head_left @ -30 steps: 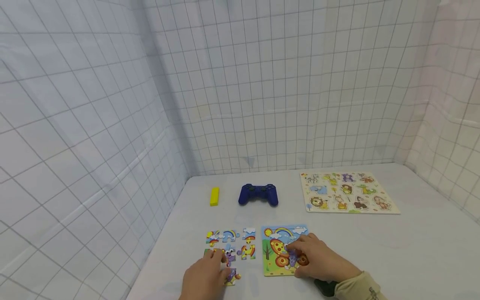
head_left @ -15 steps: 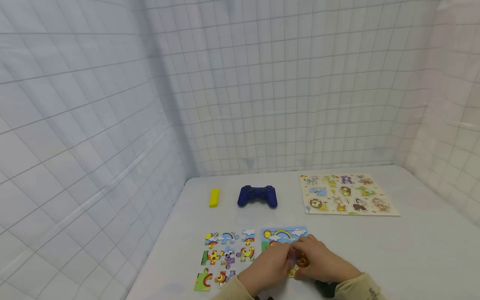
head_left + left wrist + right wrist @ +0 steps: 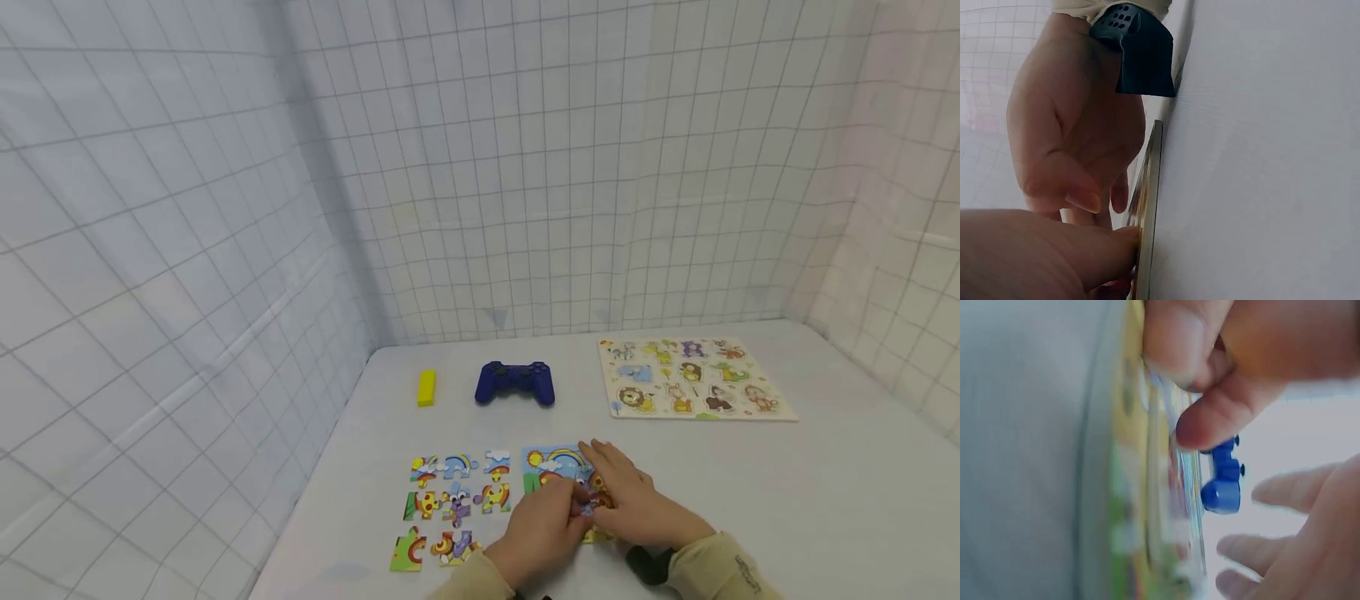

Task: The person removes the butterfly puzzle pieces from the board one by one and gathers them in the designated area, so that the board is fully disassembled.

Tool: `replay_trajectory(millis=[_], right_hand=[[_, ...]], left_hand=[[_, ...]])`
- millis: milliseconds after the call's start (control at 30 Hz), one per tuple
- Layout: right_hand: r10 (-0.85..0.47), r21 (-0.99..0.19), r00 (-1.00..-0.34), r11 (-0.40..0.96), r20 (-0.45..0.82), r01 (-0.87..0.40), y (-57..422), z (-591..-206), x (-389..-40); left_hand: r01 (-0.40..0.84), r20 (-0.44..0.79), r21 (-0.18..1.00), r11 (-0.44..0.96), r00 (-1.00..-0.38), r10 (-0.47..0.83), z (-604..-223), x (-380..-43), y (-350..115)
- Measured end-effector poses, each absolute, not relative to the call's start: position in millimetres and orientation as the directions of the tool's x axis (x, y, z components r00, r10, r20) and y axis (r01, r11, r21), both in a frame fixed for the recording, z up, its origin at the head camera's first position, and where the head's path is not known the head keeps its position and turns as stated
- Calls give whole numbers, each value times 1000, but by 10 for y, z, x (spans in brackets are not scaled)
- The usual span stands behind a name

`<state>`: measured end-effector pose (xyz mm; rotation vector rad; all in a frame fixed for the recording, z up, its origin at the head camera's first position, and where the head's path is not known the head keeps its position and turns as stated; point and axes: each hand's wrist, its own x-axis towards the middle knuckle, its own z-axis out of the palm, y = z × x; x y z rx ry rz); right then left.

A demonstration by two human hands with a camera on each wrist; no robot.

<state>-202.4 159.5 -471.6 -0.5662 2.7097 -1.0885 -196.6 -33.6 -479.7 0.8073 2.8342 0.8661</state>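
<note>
My left hand (image 3: 546,521) reaches over the square butterfly puzzle board (image 3: 555,454) and pinches a puzzle piece with an orange butterfly wing (image 3: 603,500), partly hidden by the fingers. In the right wrist view, my left thumb and index fingertip (image 3: 1210,422) are close to the board's surface. My right hand (image 3: 637,504) lies over the board's right side with straight, spread fingers. The left wrist view has my right hand (image 3: 1085,131) with its fingers loose and its thumb free. Left of the board, several puzzle pieces (image 3: 456,500) lie in rows.
A blue game controller (image 3: 515,383) lies behind the board. Farther left is a yellow block (image 3: 426,388). A large animal puzzle board (image 3: 697,379) lies at the back right. Grid-patterned white cloth walls (image 3: 487,167) surround the white table.
My left hand has moved right from the loose pieces to the board, where it joins my right hand. The right hand's fingers have straightened and spread.
</note>
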Motion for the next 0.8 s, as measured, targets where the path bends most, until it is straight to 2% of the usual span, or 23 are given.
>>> replay_trajectory(millis=[200, 500, 800], right_hand=[[-336, -733, -942, 638, 8, -234, 1580, -4789, -2079], [-310, -682, -947, 675, 84, -281, 1636, -4811, -2106], [-329, -693, -944, 676, 20, -251, 1660, -4823, -2161]], left_hand=[[433, 90, 558, 708, -880, 467, -4833, -2011, -309], [417, 105, 555, 720, -894, 436, -4829, -2028, -277], [439, 161, 521, 732, -893, 421, -4827, -2034, -268]])
